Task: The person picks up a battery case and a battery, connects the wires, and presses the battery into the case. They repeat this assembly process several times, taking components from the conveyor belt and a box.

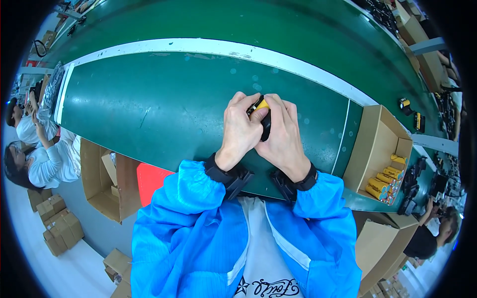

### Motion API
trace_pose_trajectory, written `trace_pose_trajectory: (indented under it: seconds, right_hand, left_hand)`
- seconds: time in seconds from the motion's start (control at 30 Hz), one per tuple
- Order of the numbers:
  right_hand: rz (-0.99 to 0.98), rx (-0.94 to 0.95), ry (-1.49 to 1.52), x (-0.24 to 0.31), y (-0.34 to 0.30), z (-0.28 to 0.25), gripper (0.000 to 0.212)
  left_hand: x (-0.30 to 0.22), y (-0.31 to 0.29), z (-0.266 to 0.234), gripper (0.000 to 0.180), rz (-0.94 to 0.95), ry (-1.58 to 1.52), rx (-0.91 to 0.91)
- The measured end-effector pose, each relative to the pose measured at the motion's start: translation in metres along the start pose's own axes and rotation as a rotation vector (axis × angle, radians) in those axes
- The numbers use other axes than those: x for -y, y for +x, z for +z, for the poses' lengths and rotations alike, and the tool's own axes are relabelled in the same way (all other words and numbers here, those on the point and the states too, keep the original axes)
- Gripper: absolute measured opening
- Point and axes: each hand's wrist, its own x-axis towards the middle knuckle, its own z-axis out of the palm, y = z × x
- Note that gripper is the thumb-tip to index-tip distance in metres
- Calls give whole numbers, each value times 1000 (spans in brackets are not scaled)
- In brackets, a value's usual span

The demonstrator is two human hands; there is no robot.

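Both of my hands meet above the green work table, closed around a small black and yellow device. My left hand grips its left side, with the thumb pressed on it near the yellow part. My right hand wraps its right side, fingers curled over the top. The fingers hide most of the device, so its exact kind does not show. Black bands with dark units sit on both wrists.
An open cardboard box at the right holds several yellow cylinders. Two yellow-black devices lie beyond it on the green belt. Another carton and a red stool stand at the left. People sit at both sides.
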Motion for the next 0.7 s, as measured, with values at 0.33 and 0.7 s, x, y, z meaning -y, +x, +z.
trace_pose_trajectory:
  seconds: [0.33,0.7]
  right_hand:
    - [4,-14,-38,0,0,-1,66]
    - [5,-69,-82,-2,3,0,52]
  left_hand:
    - [26,13,-53,37,-99,-242,360]
    - [18,-22,-51,66,259,174,311]
